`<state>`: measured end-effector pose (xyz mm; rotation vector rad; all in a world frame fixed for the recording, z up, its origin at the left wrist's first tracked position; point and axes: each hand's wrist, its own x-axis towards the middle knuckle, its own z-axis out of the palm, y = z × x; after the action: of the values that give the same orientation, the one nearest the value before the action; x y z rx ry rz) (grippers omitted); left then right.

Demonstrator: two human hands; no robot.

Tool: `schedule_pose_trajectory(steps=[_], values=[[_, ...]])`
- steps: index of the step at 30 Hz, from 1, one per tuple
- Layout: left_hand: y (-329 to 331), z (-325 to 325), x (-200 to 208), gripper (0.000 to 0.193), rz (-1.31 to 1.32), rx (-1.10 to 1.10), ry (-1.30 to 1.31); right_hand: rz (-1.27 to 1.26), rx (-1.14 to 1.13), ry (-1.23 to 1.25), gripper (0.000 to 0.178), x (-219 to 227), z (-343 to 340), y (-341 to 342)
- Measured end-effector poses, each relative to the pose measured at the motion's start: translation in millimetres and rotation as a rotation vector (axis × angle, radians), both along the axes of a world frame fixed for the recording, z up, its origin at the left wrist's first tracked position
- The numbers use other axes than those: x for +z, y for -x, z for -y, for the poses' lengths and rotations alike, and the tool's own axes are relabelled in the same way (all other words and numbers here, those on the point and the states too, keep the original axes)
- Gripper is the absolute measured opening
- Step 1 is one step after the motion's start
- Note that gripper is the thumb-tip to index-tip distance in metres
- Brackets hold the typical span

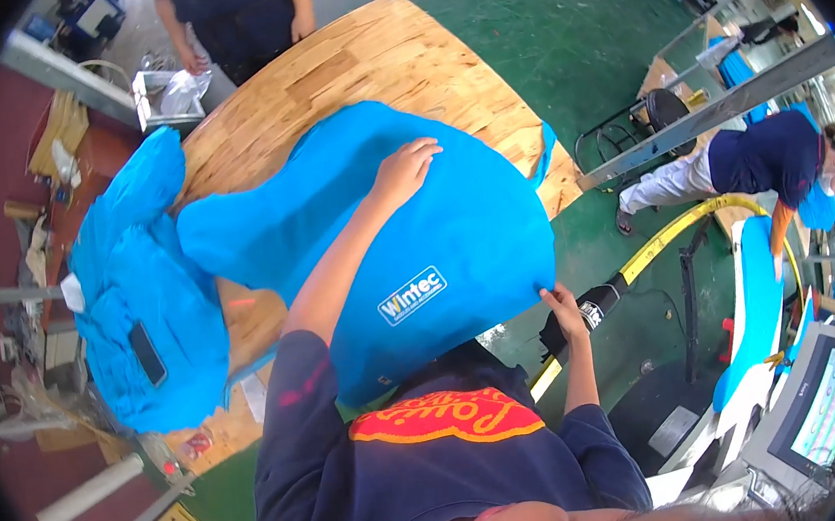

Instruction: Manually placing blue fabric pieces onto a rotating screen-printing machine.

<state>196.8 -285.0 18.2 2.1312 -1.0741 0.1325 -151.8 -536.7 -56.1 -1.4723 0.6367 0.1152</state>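
A large bright blue fabric cover [455, 227] with a white printed label lies spread over the plywood table [387, 52]. My left hand [407, 168] rests flat on top of it near its far side, fingers stretched out and holding nothing. My right hand [563, 305] pinches the cover's near right edge where it hangs over the table's rim. My navy shirt fills the bottom of the view.
A second heap of blue fabric [138, 277] lies at the left with a dark phone [147, 354] on it. One person [238, 17] stands at the table's far end, another [780, 160] bends at the right. A yellow hose [676, 231], a screen [832, 406] and a white roll [88, 493] are nearby.
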Motion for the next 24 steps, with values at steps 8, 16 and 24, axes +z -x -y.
schedule_pose_trajectory(steps=[8,16,24], values=[[-29,28,-29,0.032,-0.066,-0.031,-0.335,0.065,-0.192,0.116,0.020,9,-9,1],[35,-69,-14,0.043,0.087,0.383,-0.223,0.042,-0.371,0.808,0.015,3,-19,-40],[92,-213,-10,0.045,-0.047,0.735,-0.359,0.684,0.380,0.960,0.052,101,-134,-251]])
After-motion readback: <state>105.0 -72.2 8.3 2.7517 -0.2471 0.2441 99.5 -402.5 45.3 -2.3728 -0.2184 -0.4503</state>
